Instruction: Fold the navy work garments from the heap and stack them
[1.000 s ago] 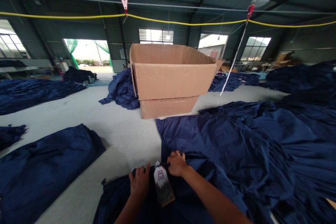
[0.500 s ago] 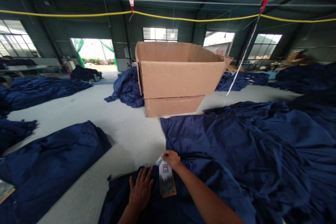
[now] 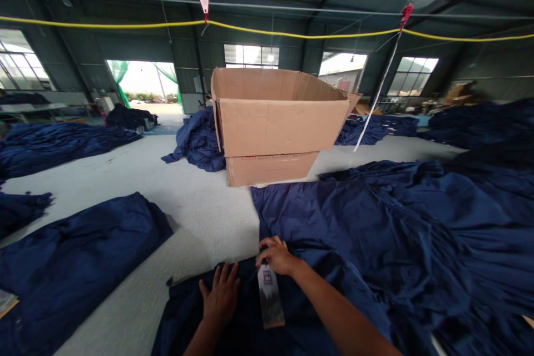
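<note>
My left hand (image 3: 220,293) lies flat with spread fingers on a dark navy garment (image 3: 189,311) at the bottom of the view. Just right of it, a long hang tag (image 3: 270,296) rests on the cloth, with a red logo on white above a dark forest print. My right hand (image 3: 276,256) is closed at the tag's top end, fingers bent down over it. The fingertips partly hide that end, and any string there is too small to make out.
Beyond the garments an open cardboard box (image 3: 283,128) stands on the pale table (image 3: 200,211). Navy cloth (image 3: 375,233) is heaped on the right, and a folded navy garment (image 3: 83,239) lies left. A yellow cable (image 3: 300,35) and a white cord (image 3: 377,94) hang overhead.
The tag has shifted slightly down and right on the garment. My right hand has turned more palm-down over its top, and the small whitish piece at its fingers no longer shows. My left hand stays flat.
</note>
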